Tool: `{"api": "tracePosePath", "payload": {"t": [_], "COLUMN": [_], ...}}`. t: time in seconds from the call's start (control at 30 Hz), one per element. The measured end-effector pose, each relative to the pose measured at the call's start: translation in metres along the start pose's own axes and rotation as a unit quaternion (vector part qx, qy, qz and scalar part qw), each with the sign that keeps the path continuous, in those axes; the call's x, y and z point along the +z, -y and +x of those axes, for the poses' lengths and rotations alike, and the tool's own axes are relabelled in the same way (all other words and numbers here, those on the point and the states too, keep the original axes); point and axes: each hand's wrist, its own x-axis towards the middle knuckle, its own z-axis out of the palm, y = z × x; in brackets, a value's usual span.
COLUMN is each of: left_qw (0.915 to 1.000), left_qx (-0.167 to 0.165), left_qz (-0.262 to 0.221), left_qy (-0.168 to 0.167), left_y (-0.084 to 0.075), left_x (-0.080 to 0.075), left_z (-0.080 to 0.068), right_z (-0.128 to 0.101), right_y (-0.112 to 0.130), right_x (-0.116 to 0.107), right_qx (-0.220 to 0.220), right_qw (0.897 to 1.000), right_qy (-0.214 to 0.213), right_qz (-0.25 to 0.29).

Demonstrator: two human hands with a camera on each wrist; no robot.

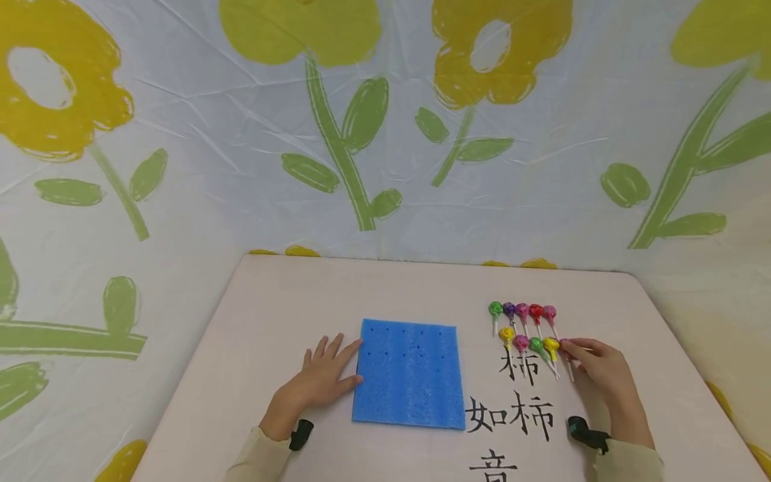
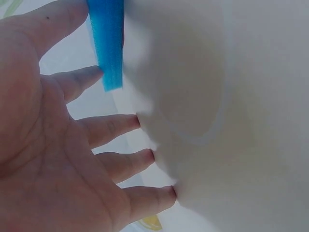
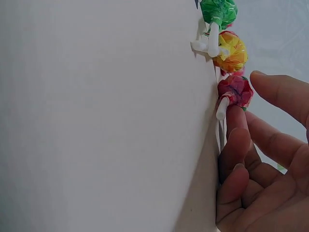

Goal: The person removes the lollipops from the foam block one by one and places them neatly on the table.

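Note:
A blue foam board (image 1: pixel 409 375) with small holes near its far edge lies flat in the middle of the table (image 1: pixel 289 294). My left hand (image 1: pixel 334 367) rests flat on the table with straight fingers touching the board's left edge. In the left wrist view, that left hand (image 2: pixel 120 121) is spread beside the foam board (image 2: pixel 108 43). Two rows of wrapped lollipops (image 1: pixel 523 312) lie to the right of the board. My right hand (image 1: pixel 572 348) touches the rightmost red-pink lollipop (image 1: pixel 565 344). In the right wrist view, the fingers (image 3: pixel 236 140) lie along the lollipop's (image 3: pixel 235 91) stick, with the thumb just apart from it.
Black brush characters (image 1: pixel 518 408) are written on the table between the board and my right hand. A flower-printed cloth (image 1: pixel 373 134) hangs behind and around the table. A green lollipop (image 3: pixel 218 10) and a yellow lollipop (image 3: pixel 231 50) lie just beyond the red-pink one.

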Motion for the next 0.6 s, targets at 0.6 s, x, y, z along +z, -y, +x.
{"api": "tracePosePath", "payload": {"t": [0.6], "left_qw": [0.9985], "left_qx": [0.012], "left_qz": [0.016], "left_qy": [-0.050], "left_y": [0.001], "left_x": [-0.005], "left_z": [-0.001], "right_z": [-0.021], "right_y": [0.018], "right_x": [-0.002], "right_qx": [-0.022], "right_qw": [0.999], "right_qy": [-0.028], "right_qz": [0.017]}}
